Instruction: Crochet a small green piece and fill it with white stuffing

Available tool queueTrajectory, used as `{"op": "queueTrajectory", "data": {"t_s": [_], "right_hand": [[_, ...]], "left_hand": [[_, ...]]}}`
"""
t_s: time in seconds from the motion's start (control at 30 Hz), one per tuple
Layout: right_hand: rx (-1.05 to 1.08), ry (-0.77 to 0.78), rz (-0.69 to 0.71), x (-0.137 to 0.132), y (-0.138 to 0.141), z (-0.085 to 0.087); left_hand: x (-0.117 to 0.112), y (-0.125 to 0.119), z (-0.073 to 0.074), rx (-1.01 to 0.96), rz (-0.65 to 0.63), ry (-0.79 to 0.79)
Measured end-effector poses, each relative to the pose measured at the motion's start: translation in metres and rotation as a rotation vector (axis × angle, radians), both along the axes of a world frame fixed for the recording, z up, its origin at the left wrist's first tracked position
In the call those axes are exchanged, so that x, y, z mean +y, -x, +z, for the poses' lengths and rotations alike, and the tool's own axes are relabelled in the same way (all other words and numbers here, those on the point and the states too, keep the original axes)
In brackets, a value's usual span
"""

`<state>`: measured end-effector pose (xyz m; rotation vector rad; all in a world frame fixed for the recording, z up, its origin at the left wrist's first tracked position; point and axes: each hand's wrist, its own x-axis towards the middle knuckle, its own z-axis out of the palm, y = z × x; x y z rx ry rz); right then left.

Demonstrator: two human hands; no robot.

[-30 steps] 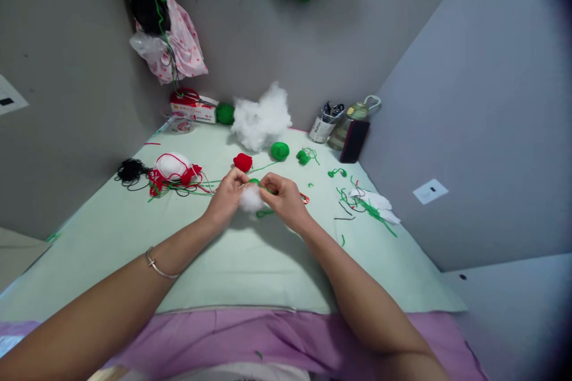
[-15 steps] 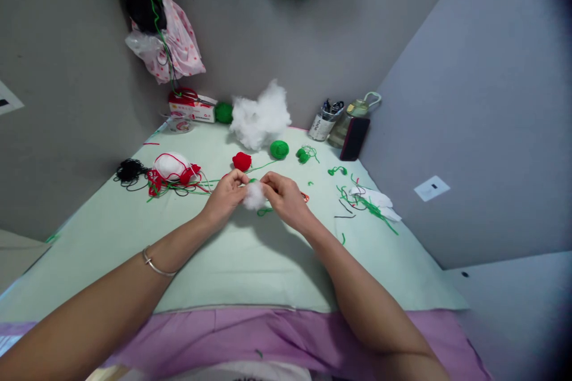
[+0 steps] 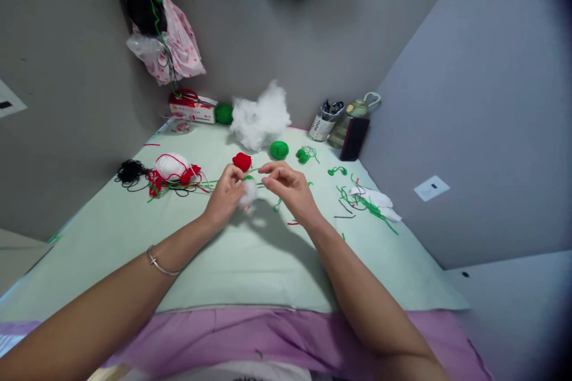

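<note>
My left hand (image 3: pixel 226 197) is closed on a tuft of white stuffing (image 3: pixel 248 193), which has a small green knitted piece (image 3: pixel 247 178) at its top. Blur softens the tuft's edge. To its right, my right hand (image 3: pixel 289 187) is raised with bent fingers, thumb and index apart, and I see nothing between them. A thin green strand passes close to its fingertips; whether they touch cannot be made out. Just beyond my left hand lies a red yarn ball (image 3: pixel 242 161), and a green yarn ball (image 3: pixel 279 150) sits past my right hand.
A large heap of white stuffing (image 3: pixel 260 116) stands against the wall. Tangled white, red and black yarn (image 3: pixel 172 168) lies left. At right are yarn scraps (image 3: pixel 373 205), a phone (image 3: pixel 355 139), a bottle (image 3: pixel 357 108) and a pen cup (image 3: pixel 322 125). Red-handled scissors (image 3: pixel 185 94) rest on a box (image 3: pixel 193 111).
My right hand has let go of the white tuft and drawn away to the right, its fingers parting. The tuft has shifted slightly left with my left hand.
</note>
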<state>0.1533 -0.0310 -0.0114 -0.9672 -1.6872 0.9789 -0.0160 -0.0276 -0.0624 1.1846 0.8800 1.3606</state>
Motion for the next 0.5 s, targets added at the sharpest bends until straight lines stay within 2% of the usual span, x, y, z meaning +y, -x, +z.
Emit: {"op": "queueTrajectory", "data": {"t_s": [0.07, 0.13, 0.23, 0.33, 0.5], "right_hand": [[0.167, 0.138, 0.087, 0.000, 0.001, 0.000], [0.207, 0.215, 0.068, 0.001, 0.002, -0.002], [0.006, 0.139, -0.003, 0.003, 0.004, -0.008], [-0.178, 0.082, 0.034, 0.005, 0.005, -0.013], [-0.194, 0.077, -0.039, 0.008, 0.007, -0.020]], "left_hand": [[-0.002, -0.001, 0.002, -0.002, 0.002, -0.006], [-0.004, -0.001, 0.004, -0.008, 0.022, -0.018], [-0.006, -0.001, 0.006, -0.022, 0.060, -0.040], [-0.007, -0.001, 0.006, -0.022, 0.060, -0.041], [-0.008, -0.003, 0.005, -0.010, -0.026, 0.007]]}}
